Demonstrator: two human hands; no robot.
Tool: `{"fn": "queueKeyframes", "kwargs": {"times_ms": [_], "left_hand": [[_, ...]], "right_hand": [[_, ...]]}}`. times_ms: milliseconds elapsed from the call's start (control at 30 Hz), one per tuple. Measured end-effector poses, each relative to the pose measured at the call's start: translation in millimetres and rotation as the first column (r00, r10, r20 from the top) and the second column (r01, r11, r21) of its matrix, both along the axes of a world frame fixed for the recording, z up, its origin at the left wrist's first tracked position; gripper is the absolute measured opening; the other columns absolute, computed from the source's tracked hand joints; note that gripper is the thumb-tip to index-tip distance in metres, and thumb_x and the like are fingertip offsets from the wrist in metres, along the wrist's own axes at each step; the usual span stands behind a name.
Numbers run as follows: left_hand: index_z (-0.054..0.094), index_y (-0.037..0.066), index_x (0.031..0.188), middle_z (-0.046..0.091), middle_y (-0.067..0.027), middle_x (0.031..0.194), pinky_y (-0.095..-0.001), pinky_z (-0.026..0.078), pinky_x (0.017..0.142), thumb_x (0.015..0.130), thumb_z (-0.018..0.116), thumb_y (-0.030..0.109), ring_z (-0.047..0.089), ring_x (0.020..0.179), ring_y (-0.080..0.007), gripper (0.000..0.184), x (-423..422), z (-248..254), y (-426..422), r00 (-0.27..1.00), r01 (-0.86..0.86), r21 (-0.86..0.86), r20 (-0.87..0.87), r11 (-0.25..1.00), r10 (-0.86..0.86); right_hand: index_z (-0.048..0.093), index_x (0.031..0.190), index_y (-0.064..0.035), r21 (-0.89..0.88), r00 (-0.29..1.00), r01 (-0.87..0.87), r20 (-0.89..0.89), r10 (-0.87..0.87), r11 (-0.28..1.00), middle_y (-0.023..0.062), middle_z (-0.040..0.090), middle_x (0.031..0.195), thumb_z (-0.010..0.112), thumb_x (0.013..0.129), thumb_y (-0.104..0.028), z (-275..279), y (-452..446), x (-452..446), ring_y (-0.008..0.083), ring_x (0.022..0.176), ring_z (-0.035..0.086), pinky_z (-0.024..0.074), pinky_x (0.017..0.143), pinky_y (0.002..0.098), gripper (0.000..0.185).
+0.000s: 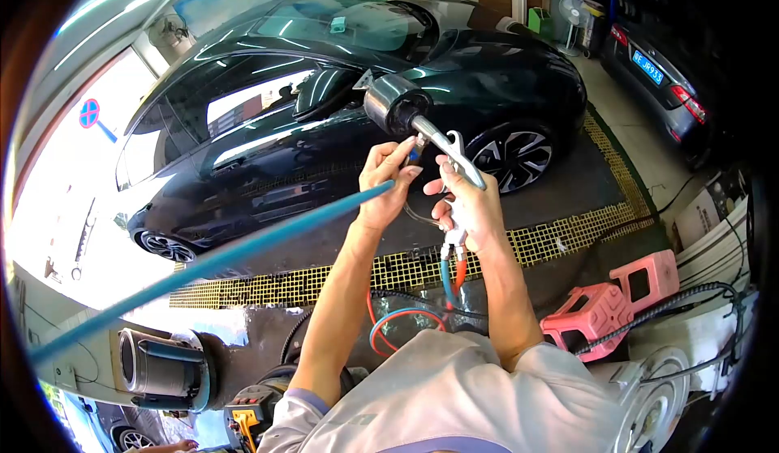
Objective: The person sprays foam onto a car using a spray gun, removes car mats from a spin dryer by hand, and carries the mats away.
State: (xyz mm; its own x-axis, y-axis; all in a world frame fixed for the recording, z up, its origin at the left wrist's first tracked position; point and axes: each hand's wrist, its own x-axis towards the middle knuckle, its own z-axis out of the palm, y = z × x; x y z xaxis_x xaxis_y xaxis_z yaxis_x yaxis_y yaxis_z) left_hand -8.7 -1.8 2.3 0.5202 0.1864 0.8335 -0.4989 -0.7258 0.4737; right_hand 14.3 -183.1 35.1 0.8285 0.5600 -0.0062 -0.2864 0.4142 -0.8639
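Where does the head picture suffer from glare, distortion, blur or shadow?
Head view: fisheye distortion bows the large dark car, inside a black border; the doorway is blown out; lights streak the car's bodywork; the blue hose or rod looks soft at its near end; the top-right corner is deep in shadow; the left hand, right hand and silver tool read fairly clearly.

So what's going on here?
Someone is standing beside a dark green car in an indoor bay. Their right hand grips a metal air gun with a wide cylindrical head, while the fingers of their left hand are at a small fitting under its barrel. A blue hose and a red hose run from its handle. The head is pointed toward the car; whether the gun is running, I can't tell.
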Motion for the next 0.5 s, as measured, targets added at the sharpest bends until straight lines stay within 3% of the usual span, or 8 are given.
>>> {"fn": "queueKeyframes", "kwargs": {"times_ms": [67,233,300,500], "left_hand": [[0.073,0.005,0.108,0.065,-0.0113,0.097,-0.0285,0.053,0.069,0.083,0.073,0.001,0.065,0.079,-0.0199,0.026,3.4,1.5,-5.2,0.999,0.030,-0.069,0.018,0.997,-0.028],[0.072,0.005,0.104,0.069,-0.0117,0.098,-0.0311,0.056,0.071,0.084,0.072,0.002,0.069,0.083,-0.0230,0.019,-1.4,2.6,-2.7,0.997,0.075,-0.017,-0.004,0.997,-0.075],[0.071,0.005,0.103,0.069,-0.0122,0.099,-0.0322,0.056,0.071,0.086,0.071,0.004,0.069,0.082,-0.0250,0.017,5.0,4.0,-3.8,0.992,0.050,0.065,0.115,0.997,-0.057],[0.070,0.003,0.098,0.070,-0.0120,0.091,-0.0333,0.056,0.067,0.088,0.068,0.004,0.069,0.076,-0.0261,0.010,8.6,-5.8,-12.3,0.985,-0.087,0.001,0.151,0.996,0.086]], "right_hand": [[0.056,0.127,-0.0007,-0.029,1.000,0.003,0.026,-0.002,1.000,0.0137,0.065,0.083,0.062,0.098,-0.029,-1.5,-1.0,-2.4,0.0131,0.047,0.058,0.0397,0.036,0.0229,0.041],[0.057,0.125,-0.0003,-0.114,0.996,0.034,0.088,-0.024,0.993,0.0131,0.065,0.082,0.064,0.097,-0.028,4.2,-7.6,-8.6,0.0126,0.047,0.058,0.0391,0.036,0.0221,0.040],[0.056,0.127,0.0011,-0.110,0.993,0.046,0.117,-0.033,0.993,0.0127,0.064,0.081,0.066,0.096,-0.029,5.8,-7.0,-11.3,0.0127,0.049,0.059,0.0397,0.036,0.0221,0.045],[0.056,0.128,0.0021,-0.204,0.978,0.067,0.205,-0.024,0.977,0.0131,0.065,0.081,0.065,0.096,-0.028,9.4,-2.4,-13.0,0.0136,0.053,0.061,0.0411,0.039,0.0214,0.046]]}}
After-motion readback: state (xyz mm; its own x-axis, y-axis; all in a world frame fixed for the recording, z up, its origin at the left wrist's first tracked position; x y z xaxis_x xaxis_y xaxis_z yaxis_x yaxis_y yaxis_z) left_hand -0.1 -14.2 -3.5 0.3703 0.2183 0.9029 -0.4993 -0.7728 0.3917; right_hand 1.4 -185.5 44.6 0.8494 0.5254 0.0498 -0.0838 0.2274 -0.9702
